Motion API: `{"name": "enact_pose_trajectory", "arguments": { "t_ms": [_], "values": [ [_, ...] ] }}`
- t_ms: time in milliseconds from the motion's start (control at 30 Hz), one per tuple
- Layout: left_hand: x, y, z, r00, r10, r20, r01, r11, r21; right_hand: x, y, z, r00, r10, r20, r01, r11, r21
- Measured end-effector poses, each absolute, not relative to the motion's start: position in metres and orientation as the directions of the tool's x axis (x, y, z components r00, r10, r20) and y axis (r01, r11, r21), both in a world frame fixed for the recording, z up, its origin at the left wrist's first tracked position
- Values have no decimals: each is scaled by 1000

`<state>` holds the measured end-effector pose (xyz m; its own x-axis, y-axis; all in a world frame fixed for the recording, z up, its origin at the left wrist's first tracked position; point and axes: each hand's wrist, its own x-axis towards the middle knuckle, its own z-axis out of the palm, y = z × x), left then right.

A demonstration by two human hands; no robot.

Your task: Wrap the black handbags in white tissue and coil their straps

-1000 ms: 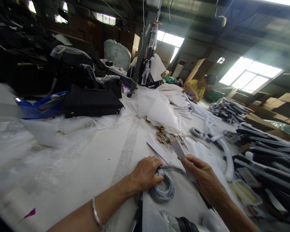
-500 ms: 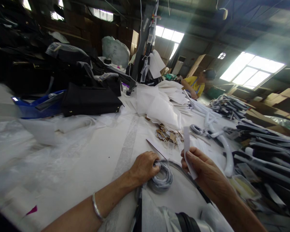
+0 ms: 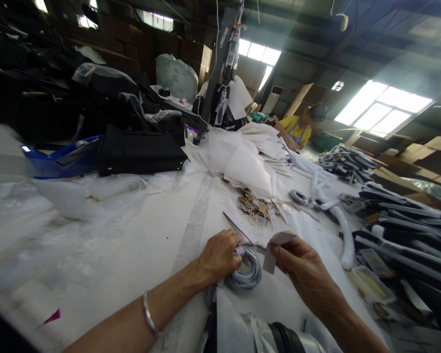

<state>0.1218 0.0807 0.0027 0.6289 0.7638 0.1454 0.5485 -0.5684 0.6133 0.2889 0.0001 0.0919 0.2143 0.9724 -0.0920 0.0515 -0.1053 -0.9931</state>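
Observation:
My left hand (image 3: 220, 257) is closed on a grey coiled strap (image 3: 247, 273) that lies on the white table (image 3: 161, 245). My right hand (image 3: 303, 267) pinches a small white paper slip (image 3: 274, 252), bent over and held right next to the coil. A silver bangle (image 3: 149, 314) sits on my left wrist. A pile of brown paper tags (image 3: 257, 207) lies just beyond my hands.
A black handbag (image 3: 139, 149) and a blue tray (image 3: 59, 159) stand at the left. White fabric sheets (image 3: 248, 162) are heaped in the middle. Black and white bag handles (image 3: 397, 215) cover the right side. A person in a yellow shirt (image 3: 296, 130) works at the far end.
My right hand has lowered and folded the paper slip from upright down toward the coil. My left hand has kept its grip on the coil.

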Motion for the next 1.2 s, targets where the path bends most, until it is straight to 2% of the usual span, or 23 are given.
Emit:
{"name": "enact_pose_trajectory", "arguments": {
  "t_ms": [100, 200, 300, 367, 500, 600, 667, 767, 900, 967, 1100, 1133, 1200],
  "values": [
    [122, 81, 1, 624, 765, 158, 546, -572, 613, 284, -3, 87, 145, 987, -75, 124, -93, -988],
    [123, 81, 0, 625, 762, 166, 540, -577, 613, 283, -6, 80, 102, 994, -40, 335, -72, -939],
    [123, 81, 0, 631, 756, 173, 532, -584, 613, 284, -12, 74, -15, 998, 59, 604, 56, -795],
    [123, 81, 0, 633, 753, 179, 528, -589, 612, 286, -16, 71, -89, 993, 78, 705, 118, -699],
    [123, 79, 1, 633, 748, 199, 520, -602, 606, 289, -23, 67, -217, 970, 107, 773, 237, -588],
    [123, 77, 4, 636, 741, 216, 515, -616, 596, 288, -28, 66, -395, 909, 136, 811, 414, -414],
    [122, 75, 6, 640, 734, 226, 511, -627, 589, 286, -30, 64, -452, 882, 135, 827, 470, -308],
    [122, 75, 7, 649, 725, 230, 508, -638, 579, 284, -28, 58, -390, 912, 125, 866, 410, -286],
    [123, 74, 6, 663, 712, 231, 504, -652, 566, 283, -18, 50, -186, 981, 54, 897, 192, -399],
    [124, 74, 6, 674, 702, 229, 499, -662, 559, 280, -12, 48, -174, 984, 41, 921, 177, -347],
    [124, 74, 7, 697, 685, 213, 495, -674, 548, 270, -1, 47, -248, 969, 10, 963, 247, -112],
    [123, 74, 8, 700, 683, 207, 497, -674, 546, 268, 2, 47, -232, 973, -18, 968, 229, -101],
    [122, 75, 8, 705, 682, 193, 502, -673, 544, 269, 6, 49, -181, 981, -74, 971, 166, -172]
  ]
}}
